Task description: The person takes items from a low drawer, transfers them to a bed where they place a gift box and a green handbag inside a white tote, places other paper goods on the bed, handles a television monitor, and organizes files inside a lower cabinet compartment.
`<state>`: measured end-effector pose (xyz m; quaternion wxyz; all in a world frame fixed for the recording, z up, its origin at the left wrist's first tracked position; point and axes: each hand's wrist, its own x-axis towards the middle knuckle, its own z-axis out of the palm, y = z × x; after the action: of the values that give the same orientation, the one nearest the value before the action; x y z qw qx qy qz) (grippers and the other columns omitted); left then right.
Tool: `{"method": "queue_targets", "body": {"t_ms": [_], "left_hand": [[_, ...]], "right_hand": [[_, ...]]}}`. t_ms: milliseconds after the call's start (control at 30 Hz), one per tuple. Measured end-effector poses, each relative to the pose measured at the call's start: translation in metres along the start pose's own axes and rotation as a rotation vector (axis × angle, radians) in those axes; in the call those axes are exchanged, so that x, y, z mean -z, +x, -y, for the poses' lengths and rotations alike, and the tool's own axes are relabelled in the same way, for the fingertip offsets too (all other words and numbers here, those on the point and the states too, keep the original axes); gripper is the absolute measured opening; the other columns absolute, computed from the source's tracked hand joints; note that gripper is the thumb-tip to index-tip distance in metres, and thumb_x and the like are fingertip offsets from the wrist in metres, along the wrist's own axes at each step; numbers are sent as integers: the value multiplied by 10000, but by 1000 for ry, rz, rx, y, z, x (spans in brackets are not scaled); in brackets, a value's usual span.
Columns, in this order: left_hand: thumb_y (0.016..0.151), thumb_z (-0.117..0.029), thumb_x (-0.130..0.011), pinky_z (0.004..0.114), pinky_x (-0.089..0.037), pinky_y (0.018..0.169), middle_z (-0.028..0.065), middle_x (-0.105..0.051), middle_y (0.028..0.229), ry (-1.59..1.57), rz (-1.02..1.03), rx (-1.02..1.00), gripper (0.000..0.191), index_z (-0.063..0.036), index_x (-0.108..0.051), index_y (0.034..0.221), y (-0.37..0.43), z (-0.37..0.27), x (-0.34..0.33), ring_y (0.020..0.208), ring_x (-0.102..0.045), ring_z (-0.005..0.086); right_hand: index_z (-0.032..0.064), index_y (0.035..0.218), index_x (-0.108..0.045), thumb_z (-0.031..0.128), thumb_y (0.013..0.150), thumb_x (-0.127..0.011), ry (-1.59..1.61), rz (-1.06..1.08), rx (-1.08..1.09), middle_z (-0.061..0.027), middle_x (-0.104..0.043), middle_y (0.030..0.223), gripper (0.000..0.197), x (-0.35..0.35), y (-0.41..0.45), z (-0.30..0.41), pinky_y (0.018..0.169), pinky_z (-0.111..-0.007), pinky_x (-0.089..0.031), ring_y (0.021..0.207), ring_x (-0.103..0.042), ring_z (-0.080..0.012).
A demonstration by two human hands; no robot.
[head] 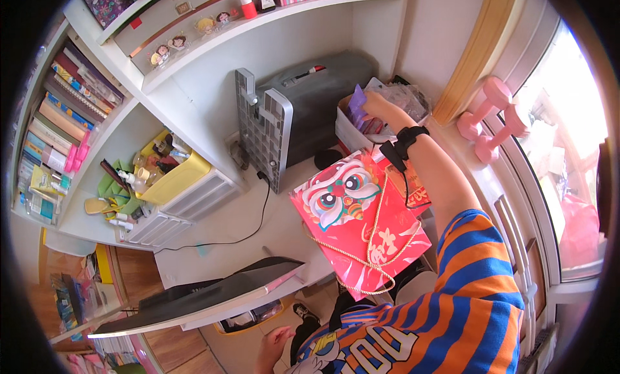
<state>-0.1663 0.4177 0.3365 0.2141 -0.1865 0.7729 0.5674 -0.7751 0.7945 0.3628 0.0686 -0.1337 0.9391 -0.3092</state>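
Observation:
My right hand [381,107] reaches over a white box [346,127] at the back right of the desk, its fingers on a purple packet [357,105] that stands up at the box's left side. Clear plastic packaging [404,100] fills much of the box. Under my right forearm, in front of the box, lies a red paper gift bag [351,229] with a lion-dance face and gold cord handles. A black strap is around my right wrist. Low in the view, my left hand [277,341] hangs beside my body, fingers loosely curled, with nothing visible in it.
A grey plastic stand [264,127] stands upright before a dark grey case [319,103]. A monitor [213,296] crosses the desk's near side, and a black cable [264,209] runs over the desktop. Pink dumbbells [494,103] sit by the window. A yellow bin [179,183] holds bottles.

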Motion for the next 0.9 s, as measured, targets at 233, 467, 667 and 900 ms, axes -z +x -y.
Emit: {"method": "queue_targets", "body": {"t_ms": [233, 467, 667, 900], "left_hand": [[860, -106, -535, 247, -475, 717, 123, -647, 860, 26, -19, -40, 206, 33, -559, 1009, 12, -4, -13, 824, -623, 152], [862, -107, -537, 239, -466, 739, 128, -631, 905, -12, 14, 28, 222, 44, -551, 1024, 18, -12, -15, 866, -612, 153], [866, -97, -527, 238, -464, 756, 128, -626, 921, 6, 112, 19, 231, 44, -542, 1049, 32, -43, -27, 884, -606, 151], [868, -92, -524, 238, -465, 759, 132, -624, 927, 28, 79, 34, 236, 45, -534, 1059, 26, -41, -26, 891, -605, 156]], "right_hand": [[-40, 1041, -549, 61, 749, -541, -309, -114, 95, -148, -627, 890, 308, -2, -11, -4, 658, -360, -491, 782, -616, -222], [60, 1022, -619, 167, 751, -619, 266, 16, 64, -133, -631, 968, 291, 83, -119, 42, 738, -321, -470, 843, -606, -250], [52, 1048, -595, 177, 726, -646, -101, -65, 323, -167, -624, 912, 349, 24, -152, 13, 760, -353, -453, 852, -589, -313], [-79, 782, -572, 252, 743, -643, -63, -204, -79, -203, -570, 610, 341, 50, -125, 32, 543, -385, -443, 544, -584, -306]]}}
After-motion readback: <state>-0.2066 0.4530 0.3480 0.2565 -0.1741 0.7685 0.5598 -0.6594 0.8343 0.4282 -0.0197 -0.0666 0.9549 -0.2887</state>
